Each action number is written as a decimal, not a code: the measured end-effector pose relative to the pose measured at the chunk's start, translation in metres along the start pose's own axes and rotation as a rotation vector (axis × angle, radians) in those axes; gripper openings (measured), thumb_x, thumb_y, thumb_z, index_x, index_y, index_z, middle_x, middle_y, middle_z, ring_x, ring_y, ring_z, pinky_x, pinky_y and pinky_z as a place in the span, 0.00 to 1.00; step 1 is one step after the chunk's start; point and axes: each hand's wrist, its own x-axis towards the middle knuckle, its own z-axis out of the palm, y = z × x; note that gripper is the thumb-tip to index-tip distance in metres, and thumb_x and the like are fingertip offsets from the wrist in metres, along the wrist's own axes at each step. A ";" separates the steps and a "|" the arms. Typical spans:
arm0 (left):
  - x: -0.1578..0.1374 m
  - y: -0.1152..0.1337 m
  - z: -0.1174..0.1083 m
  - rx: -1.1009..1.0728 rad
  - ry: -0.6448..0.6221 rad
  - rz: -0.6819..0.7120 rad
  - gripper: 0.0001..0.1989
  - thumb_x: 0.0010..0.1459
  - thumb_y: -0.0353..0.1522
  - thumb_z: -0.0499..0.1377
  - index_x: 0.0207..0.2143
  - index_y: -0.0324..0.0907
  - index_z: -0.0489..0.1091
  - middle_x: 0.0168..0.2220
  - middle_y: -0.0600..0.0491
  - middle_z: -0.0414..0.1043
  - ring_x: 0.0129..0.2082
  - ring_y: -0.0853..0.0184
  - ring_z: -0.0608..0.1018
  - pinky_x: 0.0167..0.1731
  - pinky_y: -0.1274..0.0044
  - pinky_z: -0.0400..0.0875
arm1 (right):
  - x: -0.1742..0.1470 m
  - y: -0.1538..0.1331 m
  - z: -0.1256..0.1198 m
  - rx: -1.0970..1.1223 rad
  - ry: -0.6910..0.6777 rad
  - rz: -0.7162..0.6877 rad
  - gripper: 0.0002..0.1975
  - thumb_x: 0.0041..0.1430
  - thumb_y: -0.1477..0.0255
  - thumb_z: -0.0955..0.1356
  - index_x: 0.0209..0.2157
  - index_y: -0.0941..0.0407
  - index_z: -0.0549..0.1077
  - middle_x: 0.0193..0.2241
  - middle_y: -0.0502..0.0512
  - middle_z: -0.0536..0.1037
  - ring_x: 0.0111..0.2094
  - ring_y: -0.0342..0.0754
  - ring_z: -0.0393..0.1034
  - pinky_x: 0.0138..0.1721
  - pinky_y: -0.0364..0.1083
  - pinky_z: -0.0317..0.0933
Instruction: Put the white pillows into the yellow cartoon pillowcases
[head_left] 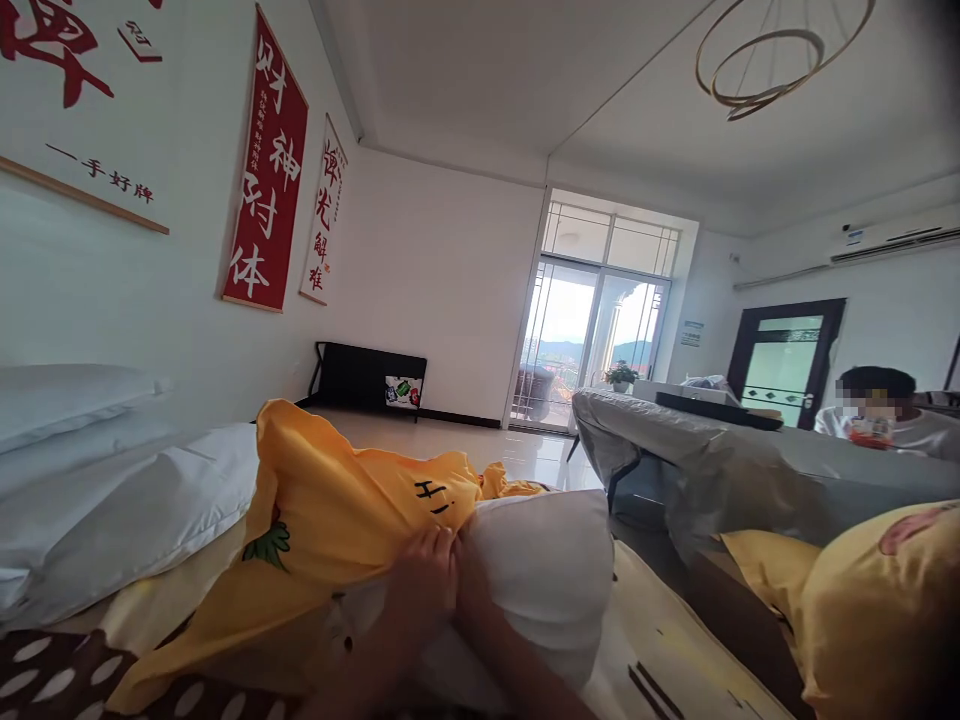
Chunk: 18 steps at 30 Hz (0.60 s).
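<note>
A yellow pillowcase (337, 490) with a green leaf print and black marks spreads out in front of me. My left hand (429, 572) has its fingers bent and closed on the pillowcase fabric, near where it meets a white pillow (544, 575). Right beside it, my right hand (471, 572) grips at the pillow's near left side; most of its fingers are hidden between pillow and cloth. The pillow's right part is bare, outside the yellow fabric.
White pillows (165, 500) lie at the left. A stuffed yellow pillow (885, 600) is at the right edge. Beyond stands a plastic-covered table (675, 430) with a potted plant (621, 375); a person (870, 410) sits behind it. Brown dotted cloth (52, 670) lies at lower left.
</note>
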 end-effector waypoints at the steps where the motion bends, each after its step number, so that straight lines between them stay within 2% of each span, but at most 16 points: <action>1: -0.006 -0.005 -0.007 -0.015 -0.030 -0.030 0.17 0.58 0.27 0.47 0.48 0.36 0.68 0.42 0.43 0.74 0.41 0.59 0.77 0.41 0.67 0.72 | -0.003 0.002 -0.016 -0.017 -0.039 -0.040 0.16 0.56 0.77 0.62 0.44 0.53 0.73 0.39 0.58 0.76 0.44 0.56 0.68 0.48 0.54 0.62; 4: -0.023 -0.025 -0.037 -0.122 -0.096 -0.070 0.23 0.60 0.33 0.49 0.57 0.37 0.59 0.50 0.42 0.72 0.46 0.59 0.76 0.44 0.68 0.72 | -0.009 0.008 -0.072 -0.021 -0.223 -0.194 0.22 0.52 0.69 0.67 0.51 0.52 0.69 0.49 0.60 0.71 0.51 0.55 0.63 0.53 0.54 0.58; 6: -0.032 -0.032 -0.054 -0.210 -0.136 -0.015 0.24 0.60 0.35 0.50 0.58 0.41 0.57 0.52 0.45 0.70 0.49 0.61 0.75 0.47 0.71 0.72 | -0.007 0.009 -0.109 0.075 -0.313 -0.208 0.23 0.52 0.67 0.68 0.51 0.50 0.70 0.52 0.57 0.70 0.52 0.53 0.64 0.53 0.52 0.58; 8: -0.037 -0.029 -0.065 -0.244 -0.194 0.050 0.25 0.59 0.33 0.50 0.59 0.45 0.55 0.54 0.47 0.69 0.50 0.63 0.74 0.48 0.72 0.71 | 0.004 0.005 -0.137 0.219 -0.302 -0.109 0.13 0.58 0.66 0.65 0.43 0.51 0.75 0.43 0.54 0.76 0.45 0.49 0.69 0.48 0.47 0.61; 10: -0.038 -0.016 -0.066 -0.192 -0.240 0.078 0.29 0.58 0.32 0.49 0.62 0.44 0.51 0.55 0.46 0.68 0.51 0.62 0.73 0.50 0.71 0.69 | 0.025 -0.001 -0.152 0.326 -0.160 0.076 0.16 0.64 0.65 0.59 0.35 0.54 0.77 0.31 0.52 0.78 0.34 0.45 0.72 0.40 0.44 0.63; 11: -0.038 -0.009 -0.064 -0.147 -0.260 0.079 0.30 0.58 0.31 0.49 0.63 0.43 0.49 0.55 0.45 0.67 0.51 0.61 0.72 0.51 0.69 0.68 | 0.037 -0.005 -0.154 0.342 -0.061 0.146 0.18 0.65 0.64 0.58 0.36 0.54 0.77 0.29 0.52 0.78 0.32 0.45 0.72 0.39 0.44 0.63; 12: -0.037 -0.002 -0.061 -0.102 -0.278 0.082 0.31 0.57 0.31 0.49 0.64 0.41 0.48 0.56 0.44 0.65 0.53 0.59 0.71 0.52 0.67 0.67 | 0.050 -0.008 -0.152 0.331 0.026 0.173 0.17 0.64 0.63 0.59 0.40 0.55 0.75 0.31 0.53 0.78 0.34 0.46 0.71 0.41 0.45 0.62; 13: -0.037 0.004 -0.058 -0.066 -0.288 0.091 0.32 0.57 0.31 0.49 0.64 0.40 0.47 0.57 0.43 0.64 0.54 0.58 0.69 0.53 0.66 0.66 | 0.061 -0.011 -0.145 0.301 0.074 0.148 0.18 0.63 0.61 0.61 0.47 0.55 0.72 0.37 0.55 0.78 0.40 0.48 0.71 0.44 0.47 0.61; 15: -0.039 0.006 -0.054 -0.044 -0.285 0.141 0.33 0.57 0.30 0.50 0.65 0.39 0.45 0.57 0.42 0.63 0.55 0.58 0.68 0.54 0.66 0.65 | 0.078 -0.016 -0.124 0.226 0.033 0.014 0.24 0.59 0.61 0.65 0.55 0.54 0.66 0.46 0.58 0.75 0.48 0.50 0.66 0.51 0.50 0.55; 16: -0.042 0.001 -0.056 -0.045 -0.261 0.187 0.33 0.57 0.30 0.51 0.64 0.40 0.46 0.56 0.43 0.65 0.53 0.60 0.70 0.52 0.68 0.67 | 0.083 -0.016 -0.110 0.198 -0.022 -0.029 0.22 0.58 0.61 0.65 0.53 0.54 0.67 0.44 0.58 0.75 0.47 0.49 0.66 0.51 0.50 0.55; 18: -0.050 -0.019 -0.067 -0.038 -0.120 0.318 0.28 0.58 0.30 0.51 0.62 0.42 0.53 0.51 0.45 0.69 0.49 0.63 0.72 0.49 0.72 0.69 | 0.084 -0.014 -0.082 0.185 -0.095 -0.024 0.12 0.61 0.63 0.63 0.39 0.55 0.74 0.32 0.53 0.77 0.37 0.46 0.69 0.43 0.45 0.57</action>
